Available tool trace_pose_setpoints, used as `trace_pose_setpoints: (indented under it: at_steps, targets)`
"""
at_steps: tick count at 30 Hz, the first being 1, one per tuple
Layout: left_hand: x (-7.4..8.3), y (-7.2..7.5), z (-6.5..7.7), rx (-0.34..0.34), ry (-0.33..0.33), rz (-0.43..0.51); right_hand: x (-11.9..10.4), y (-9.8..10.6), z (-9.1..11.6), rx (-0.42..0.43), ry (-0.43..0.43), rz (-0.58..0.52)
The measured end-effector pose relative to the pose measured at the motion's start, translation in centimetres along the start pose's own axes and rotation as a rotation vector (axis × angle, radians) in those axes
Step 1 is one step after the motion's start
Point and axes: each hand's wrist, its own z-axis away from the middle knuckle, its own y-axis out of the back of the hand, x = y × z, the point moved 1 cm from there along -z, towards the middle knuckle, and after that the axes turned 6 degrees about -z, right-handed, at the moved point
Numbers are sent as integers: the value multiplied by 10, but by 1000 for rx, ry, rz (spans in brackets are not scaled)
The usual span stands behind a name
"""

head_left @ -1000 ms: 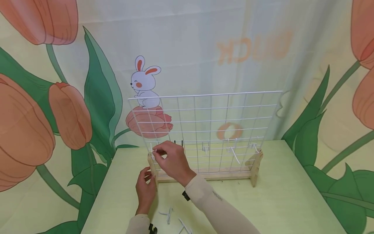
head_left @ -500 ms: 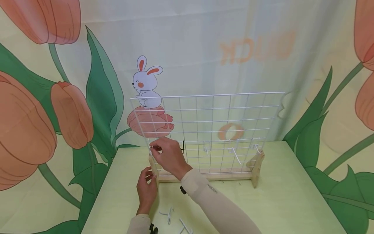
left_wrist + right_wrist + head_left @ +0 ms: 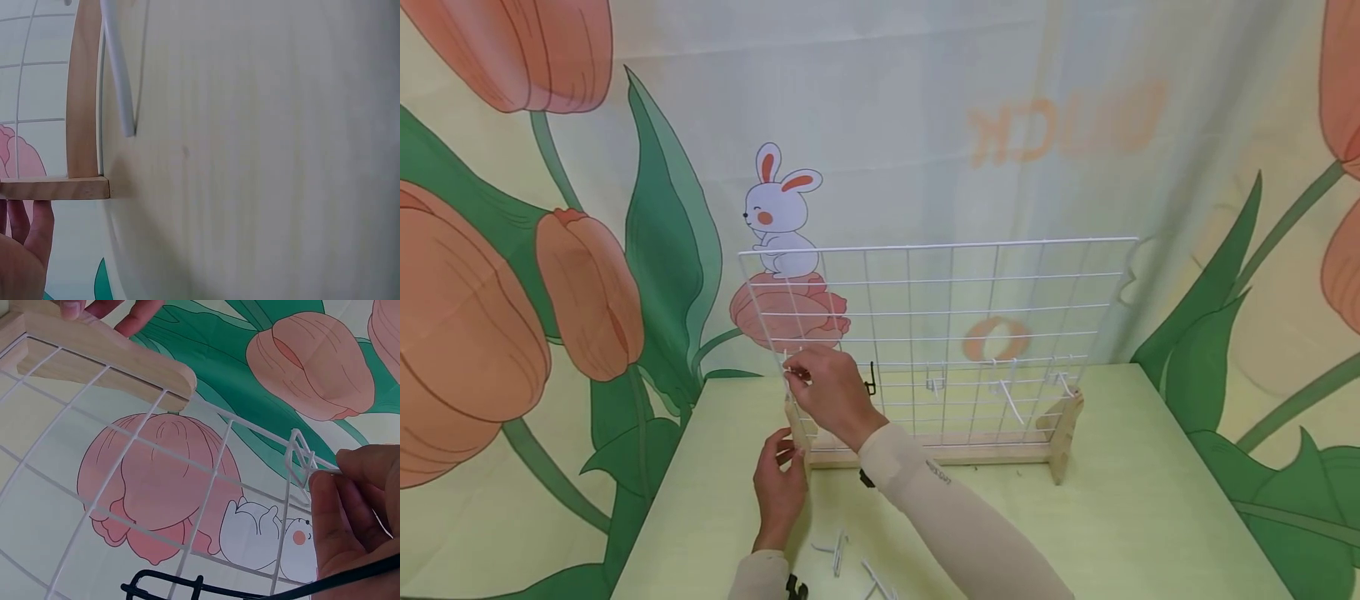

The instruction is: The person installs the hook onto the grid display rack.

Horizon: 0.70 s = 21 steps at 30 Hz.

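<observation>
My right hand pinches a white wire hook between thumb and fingers, up against the left side of the white wire grid. In the right wrist view the hook's bent frame overlaps the grid's outer wires. Below, my left hand holds the left foot of the wooden stand that carries the grid, its thumb and fingers on either side of the wood. The fingers press on the wood in the left wrist view.
A black hook hangs on the grid just right of my right hand. Farther right hang several white hooks, one with a long prong. Loose white hooks lie on the table in front. A printed curtain stands behind.
My right hand has shifted slightly left and up along the grid with the white hook. The left hand keeps its hold on the stand, and the head view has turned slightly.
</observation>
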Motion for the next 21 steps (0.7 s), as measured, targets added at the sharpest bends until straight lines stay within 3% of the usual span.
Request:
trace_pose_setpoints:
  at_steps: [7,21]
  targets:
    - [0,0,0,-4,-8,3,3,-3,-3,-22,-23,53]
    - [-2,0,-1,-15,13,1,1,-8,-5,-175,-125,75]
